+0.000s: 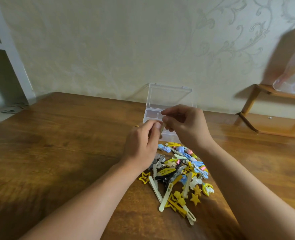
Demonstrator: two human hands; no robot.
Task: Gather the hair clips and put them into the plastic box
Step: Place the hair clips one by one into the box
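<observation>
Head view, tabletop (60,153): dark brown wood with strong grain, reaching to a wall behind.
Head view, room: pale wallpaper (126,40) with a swirl pattern; white shelving (3,49) at the far left; a small wooden rack (268,108) at the right, with a blurred translucent bag (292,70) above it.
Plastic box (167,108): clear, lid standing open against the wall, at the far side of the tabletop, partly hidden by the hands.
Hair clips (179,172): a loose pile, yellow, blue, cream and black, lying on the tabletop just before the box, between the two forearms.
Left hand (141,142): raised above the pile, fingers curled, thumb and fingers pinching one pale clip (162,129).
Right hand (186,125): raised in front of the box, fingers bent, holding the same pale clip from the other side.
</observation>
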